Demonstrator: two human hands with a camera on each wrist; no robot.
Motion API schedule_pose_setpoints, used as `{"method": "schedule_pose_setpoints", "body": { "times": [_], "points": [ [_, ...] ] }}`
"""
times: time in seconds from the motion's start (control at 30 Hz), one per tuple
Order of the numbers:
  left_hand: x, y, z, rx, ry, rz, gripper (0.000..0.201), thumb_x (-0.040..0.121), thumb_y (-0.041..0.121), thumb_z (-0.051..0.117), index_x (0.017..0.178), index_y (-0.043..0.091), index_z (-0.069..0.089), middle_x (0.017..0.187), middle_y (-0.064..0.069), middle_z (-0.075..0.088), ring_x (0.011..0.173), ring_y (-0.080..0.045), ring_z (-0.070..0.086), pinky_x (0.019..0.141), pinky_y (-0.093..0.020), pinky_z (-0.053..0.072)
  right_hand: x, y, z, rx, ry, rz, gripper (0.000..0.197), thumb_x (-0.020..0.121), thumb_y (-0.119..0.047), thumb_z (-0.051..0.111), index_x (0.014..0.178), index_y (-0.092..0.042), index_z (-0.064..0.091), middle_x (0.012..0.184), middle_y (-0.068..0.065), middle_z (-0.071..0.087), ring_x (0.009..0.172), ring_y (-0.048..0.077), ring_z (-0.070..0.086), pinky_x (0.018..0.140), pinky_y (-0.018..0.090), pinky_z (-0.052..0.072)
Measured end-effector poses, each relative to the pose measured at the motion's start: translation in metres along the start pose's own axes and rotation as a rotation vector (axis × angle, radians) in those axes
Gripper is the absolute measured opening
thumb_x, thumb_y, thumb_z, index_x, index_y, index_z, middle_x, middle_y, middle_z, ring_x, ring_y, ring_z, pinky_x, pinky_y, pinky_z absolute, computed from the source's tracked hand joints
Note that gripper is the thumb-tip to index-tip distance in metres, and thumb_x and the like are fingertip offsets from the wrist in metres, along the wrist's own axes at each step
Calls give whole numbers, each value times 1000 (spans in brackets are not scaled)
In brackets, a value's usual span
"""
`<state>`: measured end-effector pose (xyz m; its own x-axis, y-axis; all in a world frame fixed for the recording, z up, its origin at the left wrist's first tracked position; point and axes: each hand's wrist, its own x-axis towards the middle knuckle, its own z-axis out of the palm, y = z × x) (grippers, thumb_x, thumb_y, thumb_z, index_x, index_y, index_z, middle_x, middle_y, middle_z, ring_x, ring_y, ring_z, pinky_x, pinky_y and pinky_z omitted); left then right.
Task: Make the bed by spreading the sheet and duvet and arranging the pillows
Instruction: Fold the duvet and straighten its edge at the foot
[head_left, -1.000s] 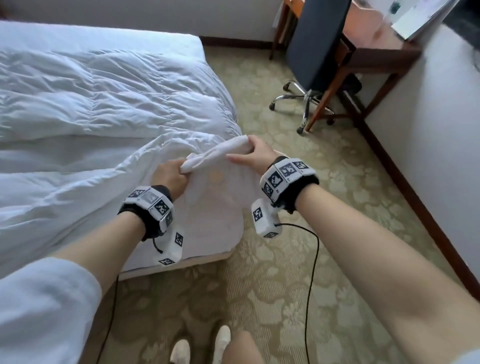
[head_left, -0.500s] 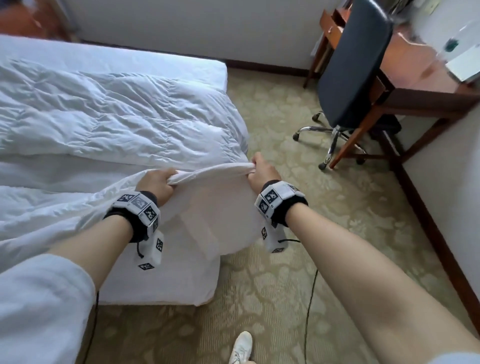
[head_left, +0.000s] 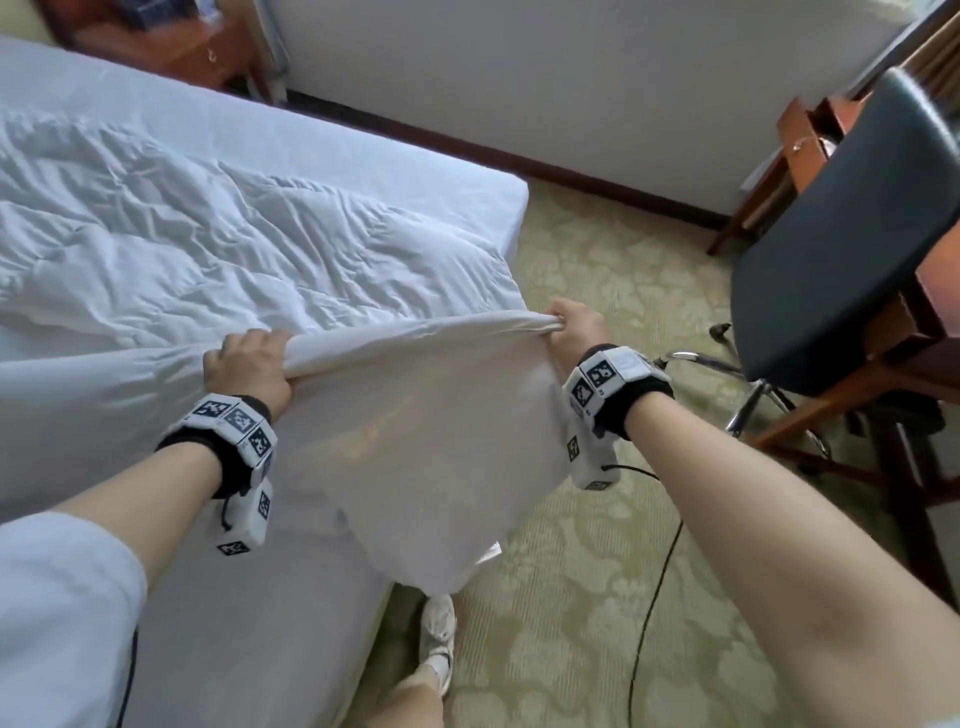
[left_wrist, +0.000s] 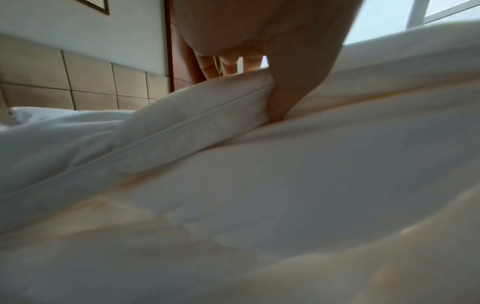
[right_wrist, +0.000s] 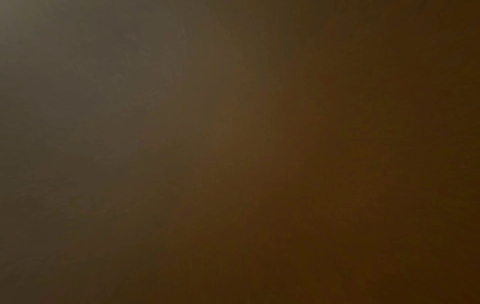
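Note:
A white duvet (head_left: 223, 249) lies crumpled across the bed (head_left: 415, 176). Both my hands hold its near edge taut at the bed's foot corner. My left hand (head_left: 249, 364) grips the bunched edge from above, fingers curled round it. My right hand (head_left: 566, 332) grips the edge's corner, off the bed's side over the carpet. The cloth between them hangs down in a fold (head_left: 431, 467). In the left wrist view my thumb (left_wrist: 291, 98) presses into the duvet's piped hem (left_wrist: 182, 133). The right wrist view is dark and shows nothing.
A black office chair (head_left: 841, 234) and a wooden desk (head_left: 810, 145) stand at the right. A wooden nightstand (head_left: 171, 47) sits beyond the bed. A wrist cable (head_left: 649, 613) trails over the patterned carpet (head_left: 597, 623). My white shoe (head_left: 439, 629) is by the bed's corner.
My hands have drawn apart along the duvet's edge, which now stretches taut between them. The view has shifted left and up, showing more of the bed and far wall.

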<state>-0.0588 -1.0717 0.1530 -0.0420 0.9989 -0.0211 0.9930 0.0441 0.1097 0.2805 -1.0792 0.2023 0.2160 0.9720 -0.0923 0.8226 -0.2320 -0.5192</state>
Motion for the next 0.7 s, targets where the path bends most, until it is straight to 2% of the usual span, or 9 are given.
{"method": "schedule_pose_setpoints", "body": {
  "times": [0.07,0.13,0.23,0.33,0.43,0.53,0.63,0.7],
  "points": [
    [41,26,-2,22,-17,-57,50,78,8,55,126,21,52,129,-11,54,119,-32,43,95,-39,32,52,15,-15,-6,-17,-13,17,85,-6,44,76,-16,53,80,7,52,75,22,47,64,25,31],
    [73,53,-7,36,-14,-83,42,77,4,52,115,20,58,119,-11,60,115,-32,45,94,-39,32,92,27,-28,-25,-13,-37,16,84,-6,44,76,-10,57,75,7,52,72,23,46,62,26,31],
    [129,107,-14,8,10,-141,33,77,-2,46,100,15,63,108,-16,64,111,-33,48,93,-41,32,162,51,-56,-11,-45,-38,20,85,-8,44,67,-14,51,66,2,47,69,22,45,52,29,29],
    [168,160,-16,-29,56,-177,38,78,-3,43,106,13,64,110,-20,63,111,-35,48,95,-41,33,224,84,-74,-45,-100,-39,19,87,-11,45,69,-13,51,69,3,50,71,23,46,52,30,29],
    [212,211,-9,-62,86,-211,43,77,-4,45,112,13,63,112,-20,63,111,-36,48,96,-42,35,292,120,-85,-92,-148,-51,17,88,-12,46,73,-12,53,76,7,53,74,24,47,62,27,31],
    [249,260,-1,-74,91,-288,40,76,-4,46,109,12,64,112,-19,63,110,-37,47,93,-42,37,364,148,-95,-112,-229,-99,21,87,-13,47,67,-14,50,74,6,53,75,25,49,65,27,34],
    [280,299,1,-87,86,-384,38,75,-5,45,105,8,64,109,-20,63,108,-38,47,91,-42,39,426,164,-109,-147,-307,-185,20,87,-15,48,68,-15,53,76,8,57,78,29,56,67,31,40],
    [307,327,2,-91,105,-437,40,75,-6,44,108,8,64,111,-20,63,109,-38,47,91,-42,38,470,172,-121,-122,-336,-229,19,86,-15,47,69,-15,55,73,7,57,76,29,55,65,30,40]
  ]
}}
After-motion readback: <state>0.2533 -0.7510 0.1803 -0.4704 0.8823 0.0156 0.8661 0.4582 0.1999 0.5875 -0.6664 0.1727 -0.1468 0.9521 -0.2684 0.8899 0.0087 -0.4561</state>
